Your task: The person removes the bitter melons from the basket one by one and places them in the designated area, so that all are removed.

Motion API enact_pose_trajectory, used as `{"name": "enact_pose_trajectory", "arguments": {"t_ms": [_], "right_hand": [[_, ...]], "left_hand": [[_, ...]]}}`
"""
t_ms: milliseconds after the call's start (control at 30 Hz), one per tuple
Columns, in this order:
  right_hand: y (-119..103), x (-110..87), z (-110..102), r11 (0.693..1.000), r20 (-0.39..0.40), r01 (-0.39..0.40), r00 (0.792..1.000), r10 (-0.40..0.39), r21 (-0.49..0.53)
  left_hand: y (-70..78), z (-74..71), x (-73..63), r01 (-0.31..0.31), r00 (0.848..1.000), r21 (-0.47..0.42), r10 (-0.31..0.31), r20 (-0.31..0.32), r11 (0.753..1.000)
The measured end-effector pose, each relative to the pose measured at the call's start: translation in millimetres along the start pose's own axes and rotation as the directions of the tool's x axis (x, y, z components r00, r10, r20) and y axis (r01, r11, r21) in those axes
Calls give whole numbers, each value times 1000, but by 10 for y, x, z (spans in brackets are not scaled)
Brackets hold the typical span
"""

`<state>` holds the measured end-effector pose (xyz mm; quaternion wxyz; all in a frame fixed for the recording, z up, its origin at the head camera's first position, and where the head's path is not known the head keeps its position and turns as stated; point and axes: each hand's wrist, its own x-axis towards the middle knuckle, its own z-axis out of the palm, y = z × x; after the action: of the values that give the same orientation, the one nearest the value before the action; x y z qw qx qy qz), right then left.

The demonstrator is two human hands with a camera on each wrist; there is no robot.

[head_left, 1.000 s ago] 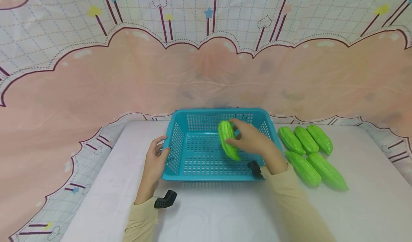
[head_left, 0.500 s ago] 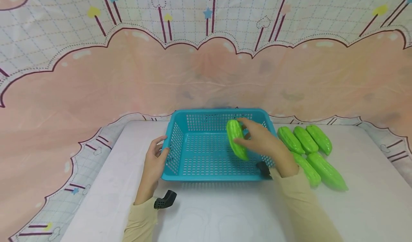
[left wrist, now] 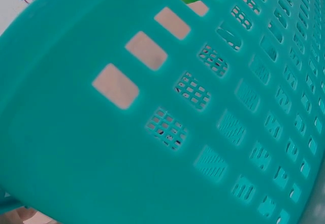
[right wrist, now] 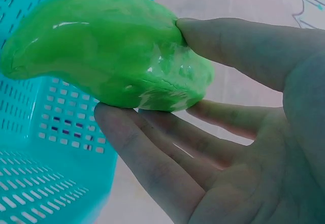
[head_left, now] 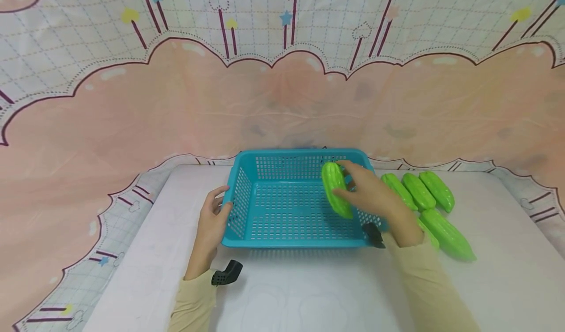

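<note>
My right hand (head_left: 368, 187) pinches a bright green, ridged bitter melon (head_left: 337, 191) over the right part of the blue basket (head_left: 287, 243). In the right wrist view, the thumb (right wrist: 228, 41) presses one side of the bitter melon (right wrist: 117, 46) while the fingertips support the other. My left hand (head_left: 213, 221) holds the basket's left rim, with the thumb and fingers bent at its edge. The left wrist view is mostly filled by the perforated basket wall (left wrist: 66, 148), with only a bit of skin at the lower left.
To the right of the basket, several more bitter melons (head_left: 418, 191) lie in two rows on the white table (head_left: 300, 293); my right arm partly covers one. A printed cloth backdrop (head_left: 282, 101) hangs behind the basket.
My right hand has moved rightward with the bitter melon, from the basket's middle-right toward its right wall. The left hand and the basket stay where they were.
</note>
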<state>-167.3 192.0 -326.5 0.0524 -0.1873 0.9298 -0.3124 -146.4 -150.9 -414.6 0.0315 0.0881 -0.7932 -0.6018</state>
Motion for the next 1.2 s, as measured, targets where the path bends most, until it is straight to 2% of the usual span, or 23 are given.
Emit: {"name": "enact_pose_trajectory", "arguments": {"t_ms": [533, 1200], "right_hand": [[40, -107, -194, 998, -11, -36, 999, 35, -46], [121, -290, -454, 998, -54, -23, 998, 20, -63]], "left_hand": [[33, -4, -11, -10, 1000, -3, 10, -1, 1000], [32, -7, -13, -17, 1000, -7, 17, 6, 1000]]}}
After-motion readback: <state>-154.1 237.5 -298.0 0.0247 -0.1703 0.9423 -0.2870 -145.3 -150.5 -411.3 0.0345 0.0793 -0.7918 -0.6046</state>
